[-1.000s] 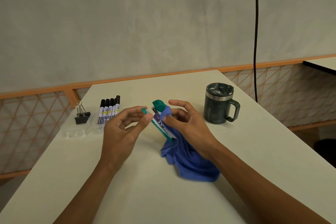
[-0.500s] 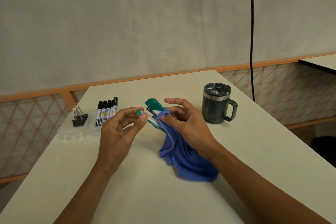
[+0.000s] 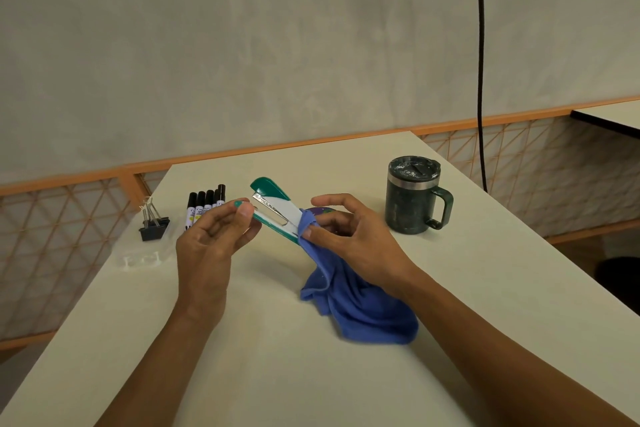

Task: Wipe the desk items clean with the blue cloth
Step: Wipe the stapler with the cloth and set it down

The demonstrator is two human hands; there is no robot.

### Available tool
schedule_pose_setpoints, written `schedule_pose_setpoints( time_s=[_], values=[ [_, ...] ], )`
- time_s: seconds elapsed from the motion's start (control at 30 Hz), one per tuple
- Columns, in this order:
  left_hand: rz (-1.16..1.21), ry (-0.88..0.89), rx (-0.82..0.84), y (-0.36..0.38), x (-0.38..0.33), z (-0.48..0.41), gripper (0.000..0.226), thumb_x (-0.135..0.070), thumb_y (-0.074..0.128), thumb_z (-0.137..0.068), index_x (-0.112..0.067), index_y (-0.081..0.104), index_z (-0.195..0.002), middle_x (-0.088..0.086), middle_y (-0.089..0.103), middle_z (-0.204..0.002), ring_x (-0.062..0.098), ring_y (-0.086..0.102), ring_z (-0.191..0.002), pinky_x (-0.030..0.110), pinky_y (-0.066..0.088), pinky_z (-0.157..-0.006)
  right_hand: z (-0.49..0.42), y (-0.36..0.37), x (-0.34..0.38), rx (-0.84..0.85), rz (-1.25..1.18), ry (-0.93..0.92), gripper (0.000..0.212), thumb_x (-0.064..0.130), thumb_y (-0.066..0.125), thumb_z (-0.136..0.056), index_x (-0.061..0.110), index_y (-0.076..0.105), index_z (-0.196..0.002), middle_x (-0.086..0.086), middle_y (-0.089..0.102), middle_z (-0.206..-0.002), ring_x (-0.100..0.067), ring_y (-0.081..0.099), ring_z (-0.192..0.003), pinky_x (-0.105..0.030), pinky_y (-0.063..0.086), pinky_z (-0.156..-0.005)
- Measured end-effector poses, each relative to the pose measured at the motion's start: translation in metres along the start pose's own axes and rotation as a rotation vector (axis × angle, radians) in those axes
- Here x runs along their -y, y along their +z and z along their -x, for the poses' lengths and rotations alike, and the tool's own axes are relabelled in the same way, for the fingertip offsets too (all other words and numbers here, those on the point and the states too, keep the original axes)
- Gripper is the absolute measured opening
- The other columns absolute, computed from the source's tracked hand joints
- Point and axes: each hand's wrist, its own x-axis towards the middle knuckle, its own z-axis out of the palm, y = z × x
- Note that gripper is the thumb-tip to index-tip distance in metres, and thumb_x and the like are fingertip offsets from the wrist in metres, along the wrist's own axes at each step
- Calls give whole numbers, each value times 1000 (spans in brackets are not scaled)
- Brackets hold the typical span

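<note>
**deskwatcher:** Anyone clocked the room? Pretty bare. The wall point(image 3: 277, 45) at the back is plain off-white, a bit mottled, and fills the whole top half.

**plainview:** Yep, and an orange rail point(image 3: 69, 180) runs along the bottom of it, right behind the far edge of the desk point(image 3: 277, 374), which has a pale cream top. Below the rail there's a lattice panel point(image 3: 52, 253) of thin orange diagonals on both sides.

**deskwatcher:** A black cable point(image 3: 480, 62) hangs straight down in front of the wall on the right. A second desk point(image 3: 609, 114) peeks in at the far right, same pale top, dark edge.

**plainview:** Light's soft and even, warmish. There's a bit of brownish floor point(image 3: 581, 250) low on the right, with a dark shape point(image 3: 620, 284) on it, can't tell what.
</note>
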Motion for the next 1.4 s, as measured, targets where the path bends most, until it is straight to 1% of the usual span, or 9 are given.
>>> schedule_pose_setpoints(
  time_s=[0.3, 0.4, 0.5, 0.83, 1.0, 1.13, 1.2, 1.3, 1.4],
  values=[
    [86, -66, -74, 3, 5, 0, 29, -20, 74, -97, -7, 76, -123, 6, 81, -114, 23, 76, -113, 32, 64, -92, 2, 8, -2, -209, -95, 34, 33, 23, 91, -83, 18, 74, -112, 0, 83, -98, -16, 79, -98, -33, 61, -86],
    [113, -75, -84, 5, 4, 1, 30, -21, 74, -97, -7, 76, -123, 7, 81, -114, 22, 77, -111, 31, 64, -91, 4, 15, -4, -201, -133, 54, 41, 26, 92, -83, 20, 72, -118, 1, 82, -104, -14, 78, -100, -27, 59, -83],
    [96, -71, -55, 7, 4, 3, 30, -22, 75, -96, -7, 76, -122, 6, 81, -113, 22, 77, -111, 30, 63, -91, 4, 14, -2, -131, -107, 63, 42, 23, 88, -88, 21, 69, -125, 1, 82, -105, -15, 77, -103, -33, 61, -90],
    [10, -47, 172, 5, 3, 3, 41, -31, 68, -96, -8, 72, -130, 7, 79, -122, 26, 75, -115, 34, 59, -103, 1, -9, 34, -253, -117, -146, 43, 14, 86, -88, 17, 66, -126, -9, 81, -105, -35, 75, -105, -57, 60, -98],
    [-291, -28, 450, 12, 13, 15, 38, -26, 81, -92, -22, 73, -129, 0, 78, -123, 19, 72, -120, 27, 57, -101, 4, -13, 48, -347, -97, -199, 45, 19, 87, -87, 19, 63, -126, -4, 82, -102, -32, 76, -101, -54, 61, -94],
    [-338, -83, 520, 22, 20, 25, 52, -25, 92, -82, -26, 73, -131, -6, 77, -125, 13, 70, -122, 29, 57, -104, 7, -10, 51, -373, -89, -234, 45, 20, 86, -88, 18, 62, -125, -3, 82, -101, -26, 77, -95, -47, 64, -91],
    [-342, -71, 518, 29, 23, 31, 47, -22, 92, -83, -22, 76, -127, -8, 78, -122, 13, 73, -117, 28, 58, -101, 9, -7, 51, -361, -81, -247, 46, 21, 85, -87, 17, 60, -126, 0, 82, -102, -20, 78, -96, -40, 65, -87],
    [-365, 33, 427, 36, 27, 35, 13, -12, 86, -89, -13, 83, -102, -1, 83, -99, 18, 79, -95, 26, 59, -87, 10, -4, 51, -343, -86, -247, 49, 24, 84, -85, 17, 60, -126, 0, 82, -102, -20, 78, -98, -35, 66, -83],
    [-319, 29, 331, 34, 23, 31, 9, 0, 86, -85, -8, 83, -89, 5, 81, -84, 22, 79, -81, 27, 59, -77, 9, -7, 50, -351, -86, -239, 46, 20, 84, -87, 17, 60, -126, 1, 82, -101, -18, 79, -98, -30, 65, -80]
  ],
)
